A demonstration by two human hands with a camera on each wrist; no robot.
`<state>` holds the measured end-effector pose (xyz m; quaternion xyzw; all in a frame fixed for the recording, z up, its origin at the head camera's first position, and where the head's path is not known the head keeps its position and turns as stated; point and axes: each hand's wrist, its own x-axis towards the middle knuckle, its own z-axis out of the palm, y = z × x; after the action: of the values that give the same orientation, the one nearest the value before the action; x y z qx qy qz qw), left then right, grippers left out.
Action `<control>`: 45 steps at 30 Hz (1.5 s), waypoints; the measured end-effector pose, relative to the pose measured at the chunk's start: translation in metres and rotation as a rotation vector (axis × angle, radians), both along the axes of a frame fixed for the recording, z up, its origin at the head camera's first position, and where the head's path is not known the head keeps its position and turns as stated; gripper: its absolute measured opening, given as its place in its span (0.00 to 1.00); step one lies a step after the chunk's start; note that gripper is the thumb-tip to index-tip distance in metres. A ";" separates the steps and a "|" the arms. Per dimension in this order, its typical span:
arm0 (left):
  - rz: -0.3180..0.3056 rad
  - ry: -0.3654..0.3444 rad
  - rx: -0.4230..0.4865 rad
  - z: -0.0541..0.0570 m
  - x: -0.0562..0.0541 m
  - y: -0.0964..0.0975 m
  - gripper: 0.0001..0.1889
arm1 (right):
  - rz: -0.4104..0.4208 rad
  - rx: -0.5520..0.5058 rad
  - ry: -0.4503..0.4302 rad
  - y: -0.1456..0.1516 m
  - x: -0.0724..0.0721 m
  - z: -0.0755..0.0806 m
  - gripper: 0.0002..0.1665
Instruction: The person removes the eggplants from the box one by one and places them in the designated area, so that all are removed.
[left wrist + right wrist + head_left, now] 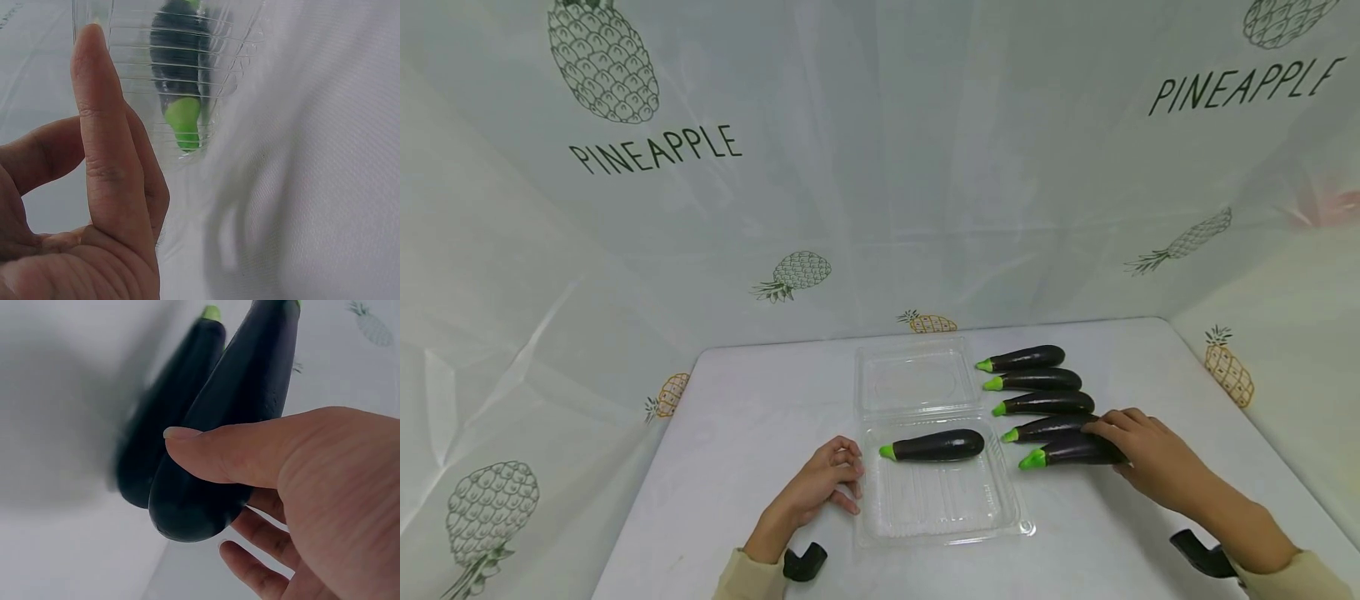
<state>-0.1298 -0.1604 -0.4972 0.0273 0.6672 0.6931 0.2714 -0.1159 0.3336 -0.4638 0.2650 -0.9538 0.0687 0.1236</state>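
Note:
A clear plastic clamshell container (940, 529) lies opened out on the table, its lid folded back. One eggplant (936, 447) with a green stem rests in its base, also seen through the ribbed wall in the left wrist view. My left hand (827, 482) is at the container's left edge, fingers loosely bent, fingertips right at the rim. To the right, my right hand (1153, 454) pinches the round end of the nearest eggplant (1078, 451) in a row, thumb (219, 453) across it and fingers behind. Another eggplant (172, 412) lies close beside the held one.
Several more eggplants, such as the farthest one (1026, 358), lie in a row right of the container, stems pointing left. A white table (760, 400) carries everything. Pale curtains printed with pineapples (802, 270) hang behind and at the sides.

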 end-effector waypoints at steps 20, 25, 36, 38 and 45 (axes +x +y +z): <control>-0.010 0.020 0.020 0.001 0.001 -0.001 0.13 | -0.029 0.057 -0.010 -0.007 0.000 -0.020 0.36; -0.011 0.014 0.016 0.002 0.002 -0.002 0.13 | -0.012 0.058 0.029 -0.010 0.004 -0.025 0.38; 0.002 0.015 0.014 0.003 0.002 -0.001 0.12 | -0.023 0.066 0.014 -0.014 0.007 -0.023 0.39; 0.003 0.014 0.015 0.003 0.002 -0.001 0.12 | -0.021 0.063 0.022 -0.015 0.008 -0.022 0.40; 0.003 0.009 0.009 0.003 0.002 -0.001 0.13 | -0.011 0.097 0.016 -0.022 0.011 -0.020 0.39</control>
<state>-0.1282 -0.1618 -0.4943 0.0307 0.6651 0.6965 0.2674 -0.1050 0.3118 -0.4838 0.2662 -0.9564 0.0196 0.1189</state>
